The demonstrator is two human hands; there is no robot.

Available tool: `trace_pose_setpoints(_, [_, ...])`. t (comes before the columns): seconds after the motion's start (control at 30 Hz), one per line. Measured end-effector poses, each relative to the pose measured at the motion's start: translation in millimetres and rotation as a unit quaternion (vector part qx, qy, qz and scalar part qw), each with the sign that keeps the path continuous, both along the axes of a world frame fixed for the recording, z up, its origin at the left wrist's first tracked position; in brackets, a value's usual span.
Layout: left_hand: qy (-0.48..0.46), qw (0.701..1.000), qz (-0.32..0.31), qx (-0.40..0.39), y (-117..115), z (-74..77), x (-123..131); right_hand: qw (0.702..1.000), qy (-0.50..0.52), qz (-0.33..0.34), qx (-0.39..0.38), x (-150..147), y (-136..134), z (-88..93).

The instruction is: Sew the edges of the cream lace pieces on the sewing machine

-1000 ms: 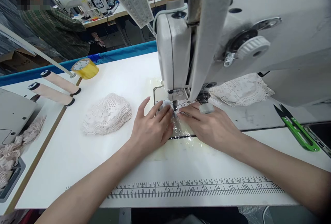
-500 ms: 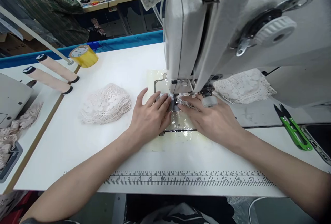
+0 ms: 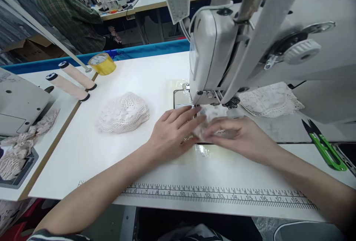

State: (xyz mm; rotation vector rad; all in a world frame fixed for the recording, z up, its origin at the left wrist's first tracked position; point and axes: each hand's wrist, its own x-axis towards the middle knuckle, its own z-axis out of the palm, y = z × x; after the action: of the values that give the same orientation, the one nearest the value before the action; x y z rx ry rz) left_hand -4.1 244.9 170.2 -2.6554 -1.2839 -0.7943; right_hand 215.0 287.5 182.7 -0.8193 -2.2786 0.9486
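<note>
A small piece of white lace (image 3: 213, 115), blurred by motion, lies at the needle area of the white sewing machine (image 3: 211, 48). My right hand (image 3: 243, 137) pinches its near edge between thumb and fingers. Just left of the needle, my left hand (image 3: 174, 131) has its fingers stretched out, their tips reaching the lace; the contact itself is smeared. The machine head hides part of the lace. To the left sits a folded lace piece (image 3: 124, 113), and another lace stack (image 3: 272, 100) rests behind my right hand.
Green thread snips (image 3: 324, 146) lie at the right beside a dark phone-like object. At the left stand two thread cones (image 3: 68, 86) and a yellow tape roll (image 3: 102, 64). A printed ruler (image 3: 222, 196) runs along the front edge. A person (image 3: 69, 22) is beyond the table.
My right hand has drawn back from the needle toward me and now pinches the lace, which is bunched. My left hand stays beside the needle. The camera view has shifted.
</note>
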Motion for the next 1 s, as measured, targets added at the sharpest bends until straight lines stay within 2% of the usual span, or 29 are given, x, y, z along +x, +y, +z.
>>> trace_pose_setpoints(0.07, [-0.060, 0.993, -0.057, -0.089, 1.7, 5.1, -3.3, 0.984, 0.072, 0.062, -0.153, 3.2, -1.3, 8.8])
trace_pose_setpoints(0.1, [-0.095, 0.982, -0.085, -0.137, 2.7, 9.1, -6.1, 0.974, 0.086, 0.073, -0.196, 4.4, -1.7, 11.8])
trace_pose_setpoints(0.17, [-0.162, 0.957, -0.106, -0.214, 3.2, 20.1, -12.3, 0.966, 0.079, 0.068, -0.236, 5.4, -1.9, 14.6])
trace_pose_setpoints(0.23, [-0.189, 0.952, -0.089, -0.222, -0.8, 34.4, -16.7, 0.964, 0.055, 0.062, -0.253, 3.8, -2.2, 13.8])
trace_pose_setpoints(0.3, [-0.142, 0.975, -0.079, -0.153, -11.1, 51.1, -17.7, 0.968, 0.042, 0.054, -0.242, 0.1, -3.2, 12.0])
trace_pose_setpoints(0.37, [-0.040, 0.993, -0.085, -0.072, -26.8, 68.5, -16.4, 0.980, 0.050, 0.052, -0.185, -4.5, -5.3, 11.6])
trace_pose_setpoints(0.4, [0.012, 0.994, -0.093, -0.061, -35.4, 76.6, -16.0, 0.986, 0.055, 0.055, -0.145, -6.7, -6.8, 12.2])
trace_pose_setpoints(0.47, [0.070, 0.980, -0.126, -0.138, -50.2, 89.2, -17.0, 0.995, 0.044, 0.072, -0.057, -10.3, -10.3, 15.1])
trace_pose_setpoints(0.5, [0.058, 0.969, -0.143, -0.196, -55.0, 92.5, -18.8, 0.996, 0.029, 0.086, -0.008, -11.9, -12.4, 17.2])
trace_pose_setpoints(0.57, [-0.041, 0.953, -0.123, -0.273, -58.1, 91.1, -24.0, 0.987, -0.021, 0.126, 0.102, -14.7, -17.2, 22.5])
trace_pose_setpoints(0.63, [-0.153, 0.946, -0.055, -0.280, -53.8, 79.8, -29.9, 0.960, -0.068, 0.172, 0.208, -17.8, -22.9, 29.0])
trace_pose_setpoints(0.67, [-0.165, 0.939, -0.050, -0.298, -50.4, 71.9, -32.7, 0.948, -0.084, 0.191, 0.242, -19.3, -26.0, 32.5])
trace_pose_setpoints(0.7, [-0.163, 0.924, -0.077, -0.337, -47.0, 63.6, -35.4, 0.939, -0.093, 0.208, 0.256, -20.9, -29.3, 36.0])
trace_pose_setpoints(0.77, [-0.178, 0.877, -0.139, -0.423, -42.6, 48.9, -41.8, 0.940, -0.093, 0.233, 0.231, -23.8, -35.7, 42.5])
trace_pose_setpoints(0.83, [-0.212, 0.829, -0.155, -0.493, -44.3, 39.8, -50.9, 0.948, -0.085, 0.251, 0.174, -26.8, -41.1, 46.9])
trace_pose_setpoints(0.93, [-0.285, 0.765, -0.119, -0.565, -59.2, 36.5, -73.0, 0.965, -0.040, 0.239, 0.099, -35.2, -46.3, 48.1])
trace_pose_setpoints(1.0, [-0.337, 0.738, -0.081, -0.579, -73.5, 38.6, -92.5, 0.974, 0.003, 0.222, 0.046, -47.6, -47.4, 46.4])
